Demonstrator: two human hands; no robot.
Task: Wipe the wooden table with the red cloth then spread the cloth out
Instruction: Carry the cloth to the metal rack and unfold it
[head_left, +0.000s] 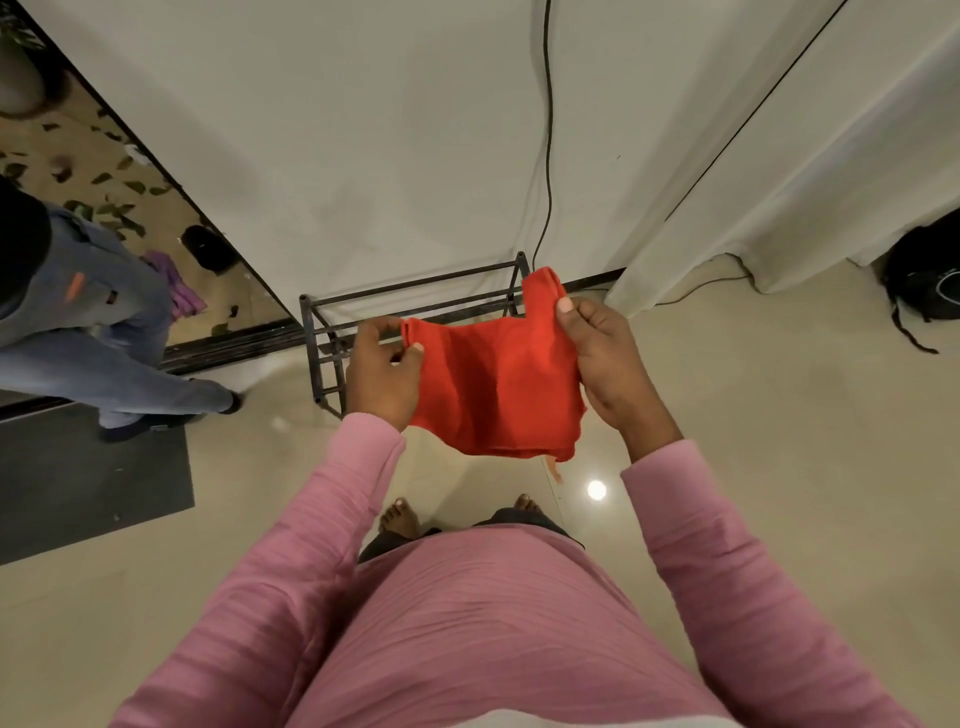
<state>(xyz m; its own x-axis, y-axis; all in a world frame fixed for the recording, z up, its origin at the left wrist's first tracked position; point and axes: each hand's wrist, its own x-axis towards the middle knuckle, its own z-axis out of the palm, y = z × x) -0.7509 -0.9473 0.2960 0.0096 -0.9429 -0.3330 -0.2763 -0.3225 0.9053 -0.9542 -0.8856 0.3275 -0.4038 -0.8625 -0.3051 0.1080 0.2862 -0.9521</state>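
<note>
The red cloth (493, 384) hangs in the air in front of me, stretched between both hands above the floor. My left hand (382, 371) pinches its left edge between thumb and fingers. My right hand (605, 358) grips its right side, and a corner of the cloth sticks up above the thumb. The lower edge of the cloth hangs loose with a frayed thread. No wooden table is in view.
A dark metal rack (332, 332) stands against the white wall just beyond the cloth. A black cable (548, 156) runs down the wall. A person in jeans (104, 332) stands at the left by a dark mat (88, 478). A black bag (930, 275) lies at the right under a white curtain (779, 208).
</note>
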